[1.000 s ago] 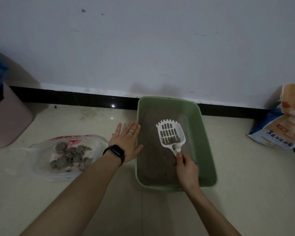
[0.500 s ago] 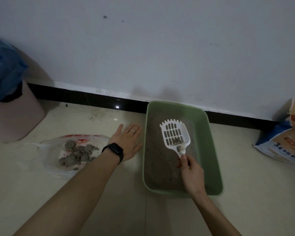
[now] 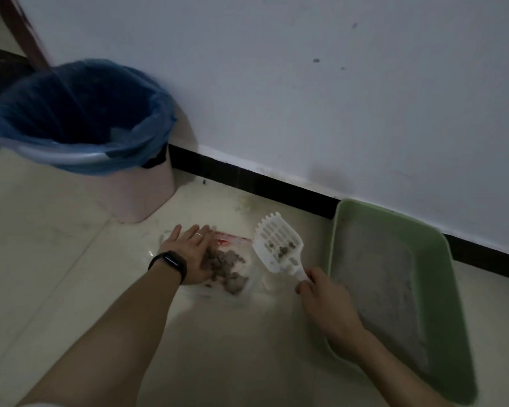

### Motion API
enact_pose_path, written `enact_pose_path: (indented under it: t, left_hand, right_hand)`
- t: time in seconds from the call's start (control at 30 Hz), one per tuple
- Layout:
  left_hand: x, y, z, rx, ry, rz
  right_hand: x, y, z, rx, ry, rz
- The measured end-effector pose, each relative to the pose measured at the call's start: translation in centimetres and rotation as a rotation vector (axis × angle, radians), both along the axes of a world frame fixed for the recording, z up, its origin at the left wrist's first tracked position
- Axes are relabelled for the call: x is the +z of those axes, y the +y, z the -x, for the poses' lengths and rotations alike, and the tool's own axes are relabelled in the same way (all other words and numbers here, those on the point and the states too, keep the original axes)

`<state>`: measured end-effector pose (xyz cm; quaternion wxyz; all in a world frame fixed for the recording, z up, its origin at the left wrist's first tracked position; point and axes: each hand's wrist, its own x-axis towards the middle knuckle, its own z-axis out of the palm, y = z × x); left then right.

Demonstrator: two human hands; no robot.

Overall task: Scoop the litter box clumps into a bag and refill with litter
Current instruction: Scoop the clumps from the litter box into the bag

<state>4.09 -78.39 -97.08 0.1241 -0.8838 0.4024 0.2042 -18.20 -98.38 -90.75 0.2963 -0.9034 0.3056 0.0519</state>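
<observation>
Gripping the scoop (image 3: pixel 279 248) handle with curled fingers, the right hand (image 3: pixel 323 301) held clumps (image 3: pixel 284 250) over the bag (image 3: pixel 232 240), pinned under the left hand's (image 3: pixel 188 254) flat fingers. Tipping slowly should stop spills.

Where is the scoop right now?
Centre of the head view: the right hand grips the scoop by its handle, between the plastic bag on its left and the litter box on its right.
</observation>
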Motion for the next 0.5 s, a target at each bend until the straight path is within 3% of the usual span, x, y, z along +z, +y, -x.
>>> enact_pose_path:
  t: [0.17,0.33,0.5]
  left_hand:
    - [-1.3,1.9,0.2,0.089,0.075,-0.027]
    - [-2.2,2.5,-0.3,0.117,0.110,-0.068]
    - [-2.1,2.7,-0.9,0.118,0.105,-0.054]
  right_hand:
    - [-1.9,3.4,-3.8,0.381,0.227,0.380]
    - [-1.5,3.7,-4.8,0.411,0.217,0.551]
    - [-1.4,3.4,-4.5,0.402,0.215,0.545]
